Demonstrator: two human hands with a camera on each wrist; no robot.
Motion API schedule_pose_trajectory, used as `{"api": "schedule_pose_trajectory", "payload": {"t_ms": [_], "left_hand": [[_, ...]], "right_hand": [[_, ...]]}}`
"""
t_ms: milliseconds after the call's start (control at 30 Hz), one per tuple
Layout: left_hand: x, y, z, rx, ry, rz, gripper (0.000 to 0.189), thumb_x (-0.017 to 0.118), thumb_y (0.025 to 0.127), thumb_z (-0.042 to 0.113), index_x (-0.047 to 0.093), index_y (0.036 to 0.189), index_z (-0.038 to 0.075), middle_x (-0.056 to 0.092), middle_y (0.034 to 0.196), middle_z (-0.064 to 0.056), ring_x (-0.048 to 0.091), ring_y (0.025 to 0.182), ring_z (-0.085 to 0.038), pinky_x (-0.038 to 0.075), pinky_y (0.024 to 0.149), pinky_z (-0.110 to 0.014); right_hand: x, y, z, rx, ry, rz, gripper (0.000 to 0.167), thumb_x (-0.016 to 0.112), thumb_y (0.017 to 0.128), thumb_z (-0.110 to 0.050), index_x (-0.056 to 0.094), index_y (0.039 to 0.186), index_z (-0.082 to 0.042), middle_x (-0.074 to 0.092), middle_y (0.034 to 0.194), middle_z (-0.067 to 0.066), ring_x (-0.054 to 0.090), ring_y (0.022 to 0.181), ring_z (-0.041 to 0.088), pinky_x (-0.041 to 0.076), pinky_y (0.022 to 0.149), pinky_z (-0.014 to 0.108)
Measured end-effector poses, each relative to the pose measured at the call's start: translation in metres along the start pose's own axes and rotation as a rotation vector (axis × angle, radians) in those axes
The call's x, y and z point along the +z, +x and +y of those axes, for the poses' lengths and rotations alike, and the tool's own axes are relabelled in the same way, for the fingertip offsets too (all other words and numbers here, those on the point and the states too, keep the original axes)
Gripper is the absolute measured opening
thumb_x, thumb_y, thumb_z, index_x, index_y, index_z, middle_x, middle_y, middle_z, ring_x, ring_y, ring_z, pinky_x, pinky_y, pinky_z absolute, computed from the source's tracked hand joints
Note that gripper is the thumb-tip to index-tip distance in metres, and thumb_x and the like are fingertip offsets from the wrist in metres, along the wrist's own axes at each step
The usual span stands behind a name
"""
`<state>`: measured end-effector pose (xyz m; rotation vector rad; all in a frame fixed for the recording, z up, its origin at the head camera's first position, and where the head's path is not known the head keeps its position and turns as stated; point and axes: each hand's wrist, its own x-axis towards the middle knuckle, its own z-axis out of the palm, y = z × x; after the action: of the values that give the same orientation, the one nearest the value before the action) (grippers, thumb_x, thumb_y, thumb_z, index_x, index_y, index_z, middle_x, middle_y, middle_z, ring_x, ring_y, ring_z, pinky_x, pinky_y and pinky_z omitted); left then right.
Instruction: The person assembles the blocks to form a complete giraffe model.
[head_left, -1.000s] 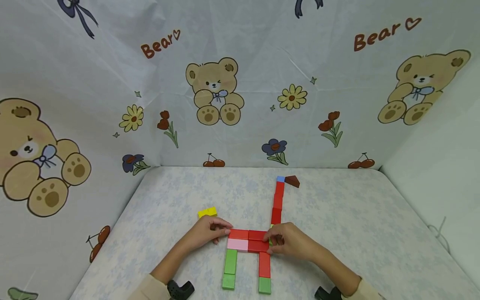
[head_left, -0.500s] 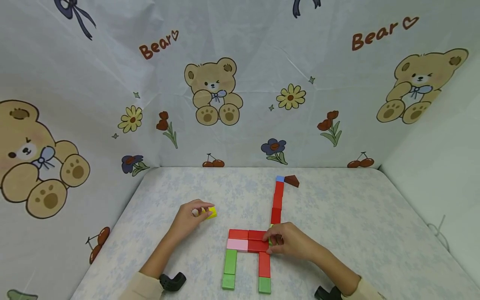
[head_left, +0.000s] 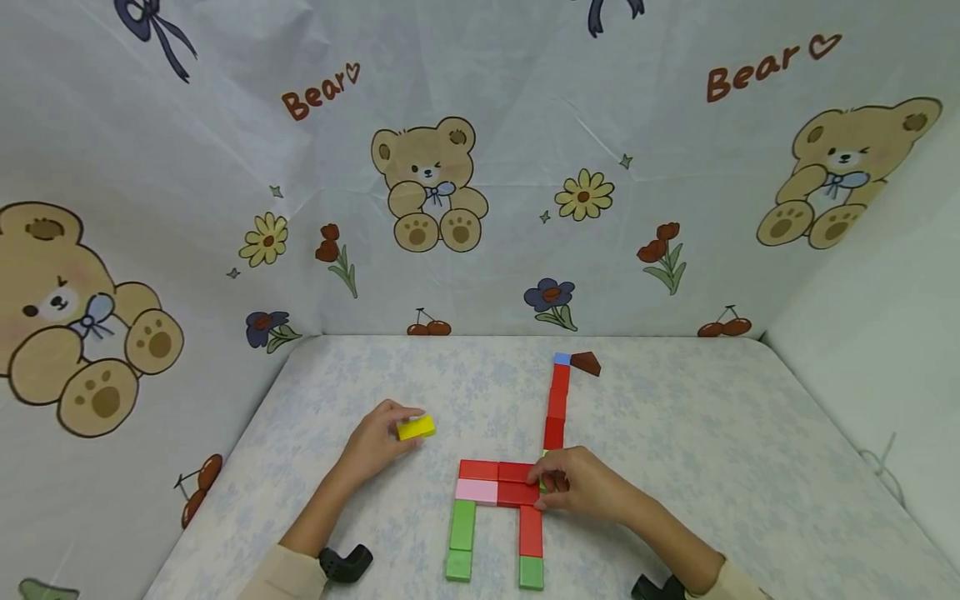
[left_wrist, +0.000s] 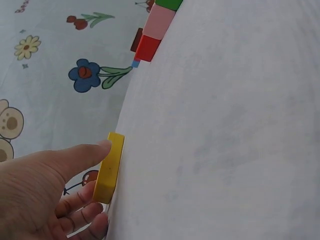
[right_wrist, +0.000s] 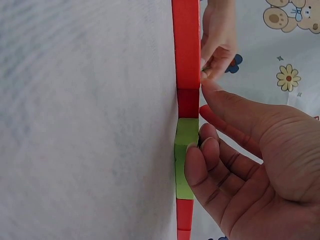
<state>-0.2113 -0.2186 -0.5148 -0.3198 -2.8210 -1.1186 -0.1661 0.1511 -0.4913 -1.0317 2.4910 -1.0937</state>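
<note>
A yellow block [head_left: 417,427] lies between the thumb and fingers of my left hand [head_left: 380,443], left of the block figure. In the left wrist view, the thumb presses one end of the yellow block [left_wrist: 109,167] and the fingers are behind it. My right hand [head_left: 588,485] rests at the right side of the figure, fingers loosely bent. Its fingertips touch the end of the stacked red blocks [head_left: 517,493] and a green block [right_wrist: 184,170] there. A pink block [head_left: 477,492] sits left of the red ones.
Two legs of blocks run toward me: green blocks [head_left: 462,525] on the left, a red block [head_left: 531,531] with a green end on the right. A red column [head_left: 557,405] runs backward to a blue block [head_left: 562,358] beside a brown wedge [head_left: 586,363]. A bear-print cloth hangs behind.
My left hand has moved from the figure's upper left corner, back and left, to the yellow block and now pinches it. My right hand has stayed in place.
</note>
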Motion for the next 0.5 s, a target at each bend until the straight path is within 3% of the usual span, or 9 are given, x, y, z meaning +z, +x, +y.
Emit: {"api": "schedule_pose_trajectory", "payload": {"t_ms": [267,500], "left_hand": [[-0.0013,-0.0002,-0.0015,0.036,-0.018,-0.062,0.039,0.087,0.082,0.014,0.076,0.119,0.016,0.063,0.094,0.000,0.050,0.071,-0.013,0.045,0.059,-0.027],[-0.0053,-0.0014,-0.0014,0.156,-0.073,-0.222,0.037,0.086,0.083,0.014,0.076,0.119,0.014,0.064,0.096,0.000,0.054,0.071,-0.012,0.049,0.062,-0.025]], "right_hand": [[-0.0019,0.0006,-0.0009,0.013,-0.012,-0.006,0.022,0.085,0.085,-0.022,0.075,0.105,-0.018,0.057,0.075,-0.013,0.048,0.063,0.001,0.045,0.057,0.020],[-0.0010,0.0010,0.0005,0.022,0.000,-0.012,0.023,0.085,0.085,-0.021,0.075,0.105,-0.016,0.057,0.075,-0.013,0.048,0.063,0.000,0.046,0.057,0.020]]}}
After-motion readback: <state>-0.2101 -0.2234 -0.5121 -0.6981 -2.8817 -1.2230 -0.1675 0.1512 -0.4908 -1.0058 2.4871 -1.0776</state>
